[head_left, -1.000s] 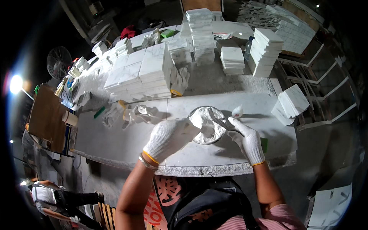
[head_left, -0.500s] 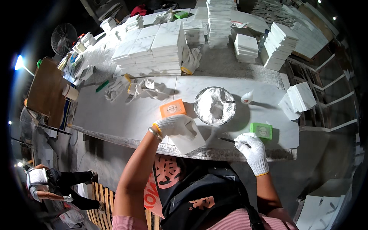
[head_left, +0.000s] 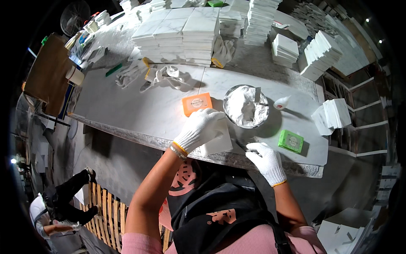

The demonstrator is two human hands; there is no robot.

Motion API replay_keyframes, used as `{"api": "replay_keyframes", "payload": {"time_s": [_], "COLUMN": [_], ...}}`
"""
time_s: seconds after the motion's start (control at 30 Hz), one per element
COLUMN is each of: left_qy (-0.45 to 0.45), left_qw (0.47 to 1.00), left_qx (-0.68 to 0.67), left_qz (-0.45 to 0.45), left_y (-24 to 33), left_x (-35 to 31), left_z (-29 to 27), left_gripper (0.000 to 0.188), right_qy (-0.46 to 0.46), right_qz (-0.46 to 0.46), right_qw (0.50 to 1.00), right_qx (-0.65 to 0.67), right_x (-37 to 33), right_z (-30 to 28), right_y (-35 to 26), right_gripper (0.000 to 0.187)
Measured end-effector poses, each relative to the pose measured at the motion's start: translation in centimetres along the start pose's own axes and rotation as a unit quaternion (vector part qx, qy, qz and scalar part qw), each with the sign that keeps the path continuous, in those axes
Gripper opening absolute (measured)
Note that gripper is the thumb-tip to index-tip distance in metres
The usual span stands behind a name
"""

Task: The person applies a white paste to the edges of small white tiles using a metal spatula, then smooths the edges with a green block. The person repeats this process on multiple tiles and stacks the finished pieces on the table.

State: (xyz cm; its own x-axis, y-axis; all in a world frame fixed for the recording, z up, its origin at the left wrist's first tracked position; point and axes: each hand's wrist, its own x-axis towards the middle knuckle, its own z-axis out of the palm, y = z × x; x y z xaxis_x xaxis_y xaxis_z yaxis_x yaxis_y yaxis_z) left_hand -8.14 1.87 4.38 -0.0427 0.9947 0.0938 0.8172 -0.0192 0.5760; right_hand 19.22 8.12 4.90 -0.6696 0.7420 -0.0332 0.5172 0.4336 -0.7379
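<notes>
My left hand [head_left: 200, 130], in a white knitted glove, grips a white tile [head_left: 219, 145] at the near edge of the marble-topped bench. The fingers curl over the tile's upper part and hide some of it. Just right of the tile, my gloved right hand [head_left: 266, 162] pinches a thin dark tool [head_left: 242, 146], whose exact kind is too small to tell. Beyond the left hand lies an orange hand pad [head_left: 197, 104]. A round bowl [head_left: 228, 116] of white powder or paste sits farther right, with a flat metal blade [head_left: 257, 94] standing in it.
A green pad [head_left: 291, 141] and a white squeeze bottle [head_left: 281, 102] lie to the right. Spare gloves [head_left: 167, 77] rest at the back left. Tile stacks [head_left: 201, 36] line the far side; more tiles [head_left: 337, 113] stand at the right end. Another person [head_left: 55, 207] is at lower left.
My view has shifted, so the bench sits higher in the picture. The right hand with the thin tool has come left, closer to the tile. The left hand keeps its hold.
</notes>
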Motion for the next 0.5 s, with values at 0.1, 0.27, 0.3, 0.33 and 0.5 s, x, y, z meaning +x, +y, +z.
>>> {"api": "replay_keyframes", "payload": {"time_s": [0.1, 0.27, 0.3, 0.33, 0.5], "left_qy": [0.016, 0.009, 0.017, 0.024, 0.041], "left_qw": [1.000, 0.998, 0.998, 0.998, 0.997], "left_qx": [0.004, 0.057, 0.061, 0.065, 0.065], "left_qz": [-0.007, -0.018, -0.016, -0.013, -0.009], "left_y": [0.1, -0.9, -0.9, -0.8, -1.4], "left_x": [-1.9, -6.6, -6.7, -6.7, -6.7], "left_z": [-0.2, 2.0, 2.1, 2.1, 2.6], "left_gripper": [0.065, 0.097, 0.098, 0.099, 0.101], "right_qy": [-0.028, -0.046, -0.057, -0.047, -0.073], "right_qz": [-0.012, -0.092, -0.100, -0.127, -0.120], "right_qw": [1.000, 0.994, 0.992, 0.988, 0.988], "right_qx": [-0.002, -0.047, -0.056, -0.069, -0.060], "right_x": [1.0, 2.6, 2.9, 3.3, 3.9], "right_z": [0.1, 1.0, 1.2, 1.4, 1.5], "right_y": [-0.5, -0.4, -0.3, -0.1, -1.1], "right_gripper": [0.028, 0.037, 0.039, 0.040, 0.040]}}
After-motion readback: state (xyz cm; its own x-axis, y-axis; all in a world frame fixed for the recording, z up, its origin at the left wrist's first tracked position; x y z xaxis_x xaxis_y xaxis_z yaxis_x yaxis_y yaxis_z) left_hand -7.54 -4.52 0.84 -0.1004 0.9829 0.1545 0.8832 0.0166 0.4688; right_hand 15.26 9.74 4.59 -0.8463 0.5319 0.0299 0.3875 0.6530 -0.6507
